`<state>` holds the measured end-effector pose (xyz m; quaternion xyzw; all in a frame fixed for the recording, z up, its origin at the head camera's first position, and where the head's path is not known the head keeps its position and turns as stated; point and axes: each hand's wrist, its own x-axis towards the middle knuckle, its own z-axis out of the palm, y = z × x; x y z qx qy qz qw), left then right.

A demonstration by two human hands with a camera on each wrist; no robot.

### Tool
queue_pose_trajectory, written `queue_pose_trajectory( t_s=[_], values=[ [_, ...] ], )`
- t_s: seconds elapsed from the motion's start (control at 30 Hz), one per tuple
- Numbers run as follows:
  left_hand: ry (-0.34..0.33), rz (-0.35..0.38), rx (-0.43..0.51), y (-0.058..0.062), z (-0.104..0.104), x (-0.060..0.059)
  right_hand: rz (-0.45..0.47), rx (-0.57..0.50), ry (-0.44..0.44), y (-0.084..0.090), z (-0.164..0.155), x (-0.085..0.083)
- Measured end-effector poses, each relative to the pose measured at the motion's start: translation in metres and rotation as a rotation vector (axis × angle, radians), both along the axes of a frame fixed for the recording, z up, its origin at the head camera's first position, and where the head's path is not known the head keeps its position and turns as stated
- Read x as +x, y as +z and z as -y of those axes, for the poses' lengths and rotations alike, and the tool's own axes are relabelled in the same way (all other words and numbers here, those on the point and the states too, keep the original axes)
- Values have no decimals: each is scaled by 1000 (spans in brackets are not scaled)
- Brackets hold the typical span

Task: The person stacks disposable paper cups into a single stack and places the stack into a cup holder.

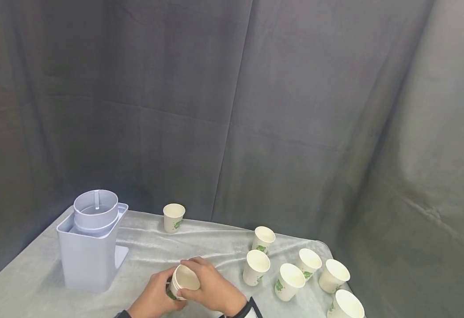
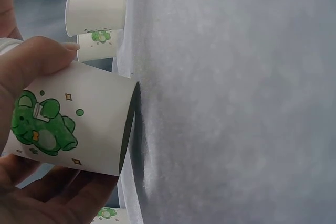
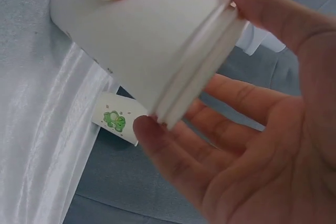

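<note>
A short stack of nested white paper cups (image 1: 187, 279) is held between both hands near the front of the table, its mouth tilted upward in the head view. My left hand (image 1: 155, 292) grips the cup wall from the left; in the left wrist view the thumb and fingers wrap the outer cup (image 2: 100, 114), printed with a green bear. From the right, my right hand (image 1: 213, 286) pinches the rim end with thumb and fingers. Closely spaced rims (image 3: 197, 64) show in the right wrist view, but the exact number of cups is unclear.
A pale lavender box-shaped device (image 1: 86, 256) with a round open top stands at left. One paper cup (image 1: 173, 217) stands upright at the back edge. Several more upright cups (image 1: 289, 282) are spread over the right side of the grey cloth-covered table (image 1: 144, 243). Grey curtains hang behind.
</note>
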<state>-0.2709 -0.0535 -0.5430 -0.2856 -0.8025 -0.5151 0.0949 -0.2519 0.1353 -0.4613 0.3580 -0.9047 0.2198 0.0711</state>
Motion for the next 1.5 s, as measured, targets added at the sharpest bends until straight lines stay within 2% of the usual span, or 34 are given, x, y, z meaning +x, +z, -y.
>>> queue_pose_trajectory(
  t_s=[0.13,0.27,0.43,0.57,0.7,0.93,1.17,1.3,1.4,1.5],
  values=[
    [-2,17,10,1,1,0,50,25,-4,6,2,-5],
    [-31,57,18,3,3,0,89,4,3,17,3,-18],
    [-30,49,19,3,6,0,106,-17,-13,29,7,-54],
    [-12,31,11,1,4,2,113,16,-47,32,11,-86],
    [-15,27,2,-2,0,2,86,46,-51,28,15,-109],
    [-25,50,-13,-1,-10,1,-10,97,-3,19,18,-135],
    [-25,39,-34,1,-12,5,-32,162,-123,7,24,-151],
    [-21,77,-38,2,-6,5,-44,193,-120,4,40,-160],
    [-28,132,-45,2,0,5,-74,213,-116,1,52,-168],
    [-28,149,-38,0,4,3,-94,217,-120,-2,62,-179]
  ],
)
